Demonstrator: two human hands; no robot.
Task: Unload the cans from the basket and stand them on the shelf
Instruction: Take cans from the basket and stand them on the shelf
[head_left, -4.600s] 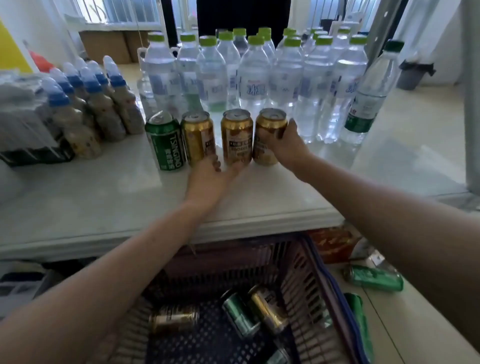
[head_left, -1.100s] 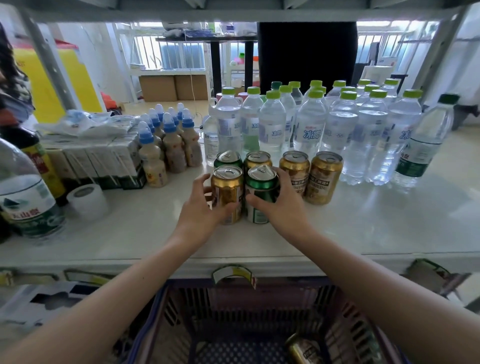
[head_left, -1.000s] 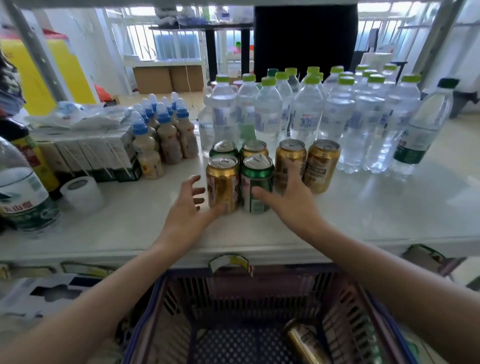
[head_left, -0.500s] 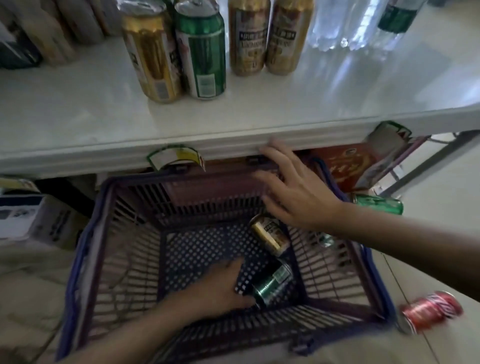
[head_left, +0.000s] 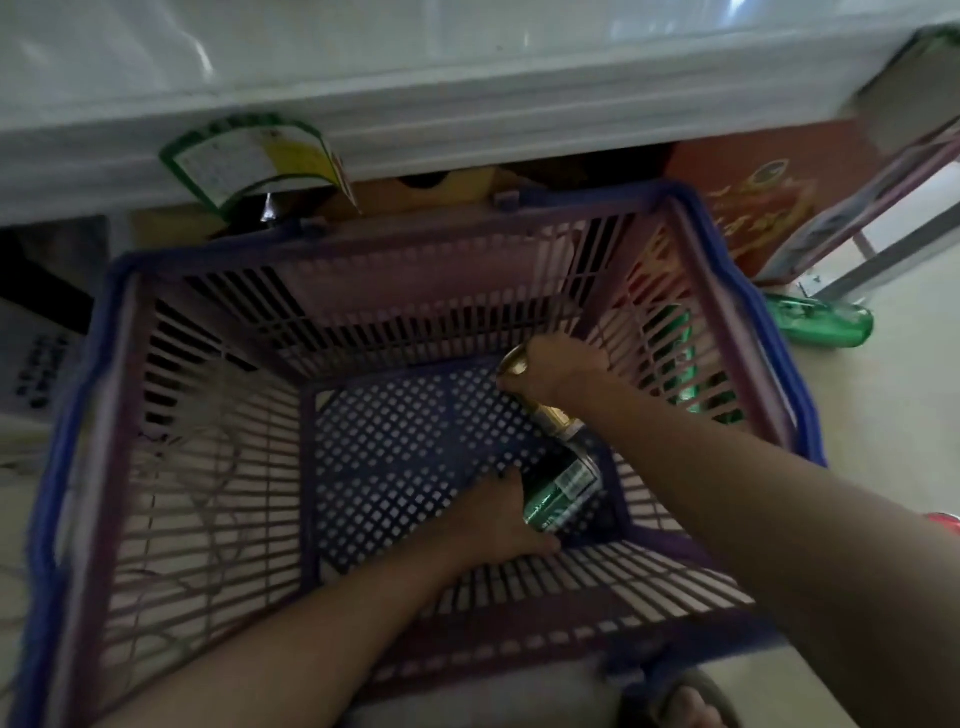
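Note:
A purple plastic basket (head_left: 130, 467) with a blue rim stands on the floor below the white shelf (head_left: 467, 67). On its perforated bottom lie two cans at the right side. My right hand (head_left: 563, 366) is closed on the gold can (head_left: 540, 405) near the far right corner. My left hand (head_left: 501, 514) grips the green can (head_left: 561, 491) lying nearer to me. Both arms reach down into the basket. The cans standing on the shelf are out of view.
A green and yellow price tag (head_left: 260, 156) hangs from the shelf's front edge. Outside the basket on the right floor lie a green can (head_left: 815, 319), another green can (head_left: 680, 358) seen through the basket wall, and a red can (head_left: 943, 522). A red carton (head_left: 763, 192) sits under the shelf.
The view tipped further down, so the shelf cans left the picture. My right hand dropped from the basket rim onto the gold can. My left hand closed around the green can.

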